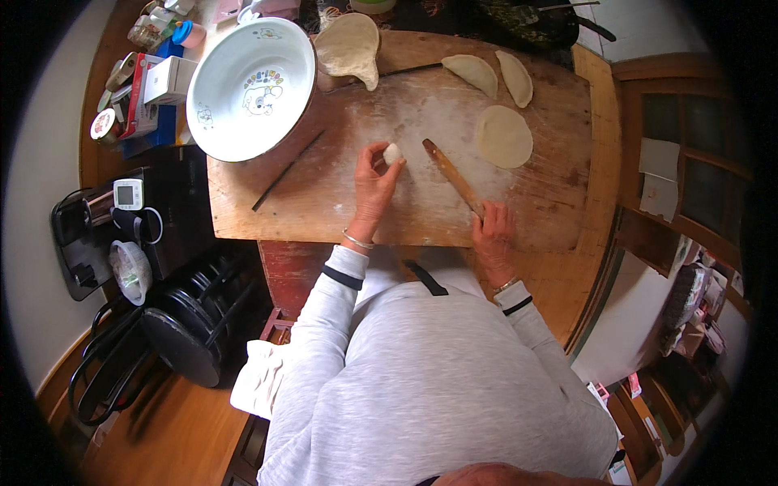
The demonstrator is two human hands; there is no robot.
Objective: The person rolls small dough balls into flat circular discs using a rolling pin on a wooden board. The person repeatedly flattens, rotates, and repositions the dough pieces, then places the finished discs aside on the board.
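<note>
My left hand [375, 188] pinches a small pale dough ball [392, 153] between thumb and fingers, just above the floured wooden board [292, 220]. At the board's near edge, my right hand [495, 240] grips the near end of a wooden rolling pin [454, 176], which points away to the left. To the right of the pin lies a flat round dough wrapper [504, 137]. Beyond it are two half-moon folded dough pieces [471, 73]. A large piece of dough [347, 47] with a drawn-out tip rests at the far edge.
A white enamel basin [267, 136] with printed cartoons overlaps the board's far left. Boxes [167, 81] and jars crowd the left side. A dark pan [547, 24] stands beyond the far right corner. Stacked black stools [182, 346] and a blood pressure monitor [127, 194] are at left.
</note>
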